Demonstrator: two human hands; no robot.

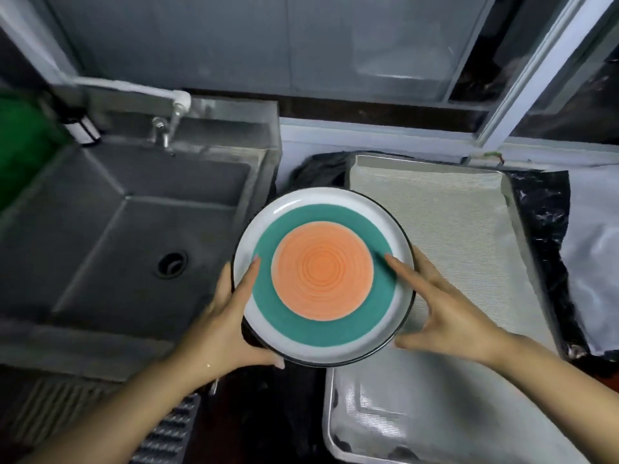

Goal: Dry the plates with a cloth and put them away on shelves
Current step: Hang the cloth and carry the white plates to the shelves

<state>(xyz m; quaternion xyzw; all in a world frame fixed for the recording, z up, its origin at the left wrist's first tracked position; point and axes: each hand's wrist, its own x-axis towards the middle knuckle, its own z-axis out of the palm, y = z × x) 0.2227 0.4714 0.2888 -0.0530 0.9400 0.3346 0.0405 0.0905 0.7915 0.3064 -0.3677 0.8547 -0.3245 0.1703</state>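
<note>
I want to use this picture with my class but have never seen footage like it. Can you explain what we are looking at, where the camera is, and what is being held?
There is no machine here: a person wears one wide-angle camera on the head, looking down at their own arms. The left hand grips the edge of a round plate with an orange centre, a teal ring and a white rim. The right hand touches its other edge with straight fingers. To the left is a steel sink with a tap. To the right lies a metal tray lined with pale cloth. No drying cloth is in either hand.

Head cam, down (close) over sink (134,229)
</note>
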